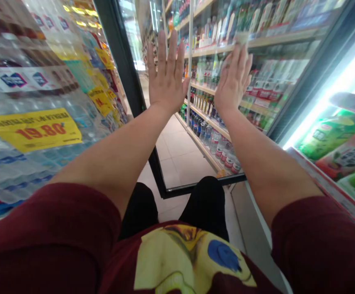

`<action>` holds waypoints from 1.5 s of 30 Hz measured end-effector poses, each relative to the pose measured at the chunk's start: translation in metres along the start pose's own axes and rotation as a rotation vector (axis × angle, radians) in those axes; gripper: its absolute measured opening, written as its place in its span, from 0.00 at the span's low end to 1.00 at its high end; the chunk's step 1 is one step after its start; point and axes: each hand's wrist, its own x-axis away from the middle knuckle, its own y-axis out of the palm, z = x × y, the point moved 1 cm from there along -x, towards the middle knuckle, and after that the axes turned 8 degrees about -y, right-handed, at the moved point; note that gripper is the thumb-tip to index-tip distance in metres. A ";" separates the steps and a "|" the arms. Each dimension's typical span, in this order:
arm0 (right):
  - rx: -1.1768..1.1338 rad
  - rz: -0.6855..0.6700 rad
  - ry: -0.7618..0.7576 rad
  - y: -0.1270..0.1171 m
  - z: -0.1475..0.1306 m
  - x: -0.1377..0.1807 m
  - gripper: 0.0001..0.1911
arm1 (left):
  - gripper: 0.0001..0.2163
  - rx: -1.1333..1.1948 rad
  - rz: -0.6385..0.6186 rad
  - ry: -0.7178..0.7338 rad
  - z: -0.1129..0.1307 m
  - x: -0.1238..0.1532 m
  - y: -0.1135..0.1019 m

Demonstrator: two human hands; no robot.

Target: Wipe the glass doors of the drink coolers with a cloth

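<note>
1. Two bare hands are raised at the glass door point(203, 102), which stands swung out between the stacked goods on the left and the lit cooler point(272, 228) on the right.
2. The left hand point(167, 77) has its fingers straight and spread, the thumb out to the right; it grips nothing.
3. The right hand point(233, 79) has its fingers extended and closer together, also gripping nothing. Both palms face the pane, but I cannot tell whether they press firmly on it.
4. Smooth glass offers little hold, so a palm could slide if the push came at a slant.
5. Uneven pressure from the two hands could make the door swing abruptly.
6. Near the bottom, the right knee point(208, 200) overlaps the black frame point(192, 189) in view; if it is as close as it looks, a swing towards the body could knock it.
7. On the left, bottle packs point(15, 45) with a yellow price sign point(33, 130) rise near the frame's far-left side; a wide swing that way could jolt them.
8. Drink packets point(349, 155) at the right sit close to the cooler's edge, where a careless forearm could brush them.
</note>
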 end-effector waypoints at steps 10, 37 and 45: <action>-0.171 -0.129 -0.058 -0.004 0.024 -0.006 0.37 | 0.51 -0.022 -0.025 -0.083 0.018 0.004 -0.010; 0.093 -0.209 -0.582 -0.035 -0.041 -0.054 0.30 | 0.33 -0.113 -0.003 -0.071 0.026 0.004 -0.012; 0.055 -0.214 -0.368 -0.031 -0.040 -0.061 0.30 | 0.33 -0.160 -0.016 -0.078 0.026 0.004 -0.012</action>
